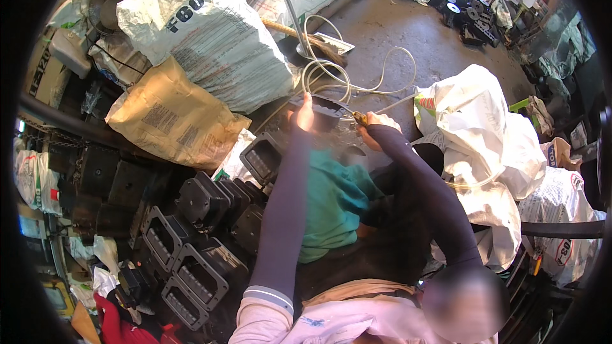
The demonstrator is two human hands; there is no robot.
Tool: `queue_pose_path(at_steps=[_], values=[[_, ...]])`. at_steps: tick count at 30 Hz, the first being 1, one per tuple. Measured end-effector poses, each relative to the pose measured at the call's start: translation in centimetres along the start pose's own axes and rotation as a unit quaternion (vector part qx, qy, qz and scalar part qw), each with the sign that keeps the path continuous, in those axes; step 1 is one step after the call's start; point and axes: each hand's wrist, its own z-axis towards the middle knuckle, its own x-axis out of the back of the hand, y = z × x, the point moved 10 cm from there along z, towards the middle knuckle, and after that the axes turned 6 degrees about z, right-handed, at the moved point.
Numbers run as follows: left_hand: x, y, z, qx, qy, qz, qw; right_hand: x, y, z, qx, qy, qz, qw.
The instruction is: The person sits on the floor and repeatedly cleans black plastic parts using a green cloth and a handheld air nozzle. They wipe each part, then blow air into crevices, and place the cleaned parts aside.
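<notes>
My left hand [305,113], thumb up, is closed on the left end of a dark box-shaped plastic housing [326,109]. At its right side my right hand [381,129] is closed around a small brass-coloured air blow gun [361,118], whose thin nozzle points at the housing. A pale hose [382,91] lies in loops on the floor just beyond. Below my hands a green cloth [333,200] covers my lap. Several similar black housings [203,199] are piled to my left, some with their openings facing up; one housing [261,158] sits close to my left forearm.
A brown paper sack [178,114] and a large white sack [210,44] stand at the left. White bags [475,124] crowd the right side. A broom [328,51] lies by a dustpan [341,43] ahead. Black parts [465,13] are heaped at the far right.
</notes>
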Motion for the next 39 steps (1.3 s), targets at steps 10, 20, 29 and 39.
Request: queue_pose_path(at_steps=[10, 20, 29, 39], values=[[-1.5, 1.7, 1.5, -0.132, -0.099, -0.079, 0.983, -2.1, -0.1, -2.3, 0.01, -0.372, 0.514, 0.773], [-1.9, 2.8, -1.6, -0.097, -0.162, -0.085, 0.978, -4.1, 0.4, -1.9, 0.042, -0.409, 0.435, 0.801], [-0.6, 0.4, 1.5, -0.073, -0.075, -0.091, 0.99, -6.5, 0.2, 1.1, -0.022, -0.359, 0.446, 0.819], [-0.6, -0.3, 1.0, -0.005, -0.05, -0.124, 0.991, -6.7, 0.3, 3.5, 0.014, -0.294, 0.492, 0.819]])
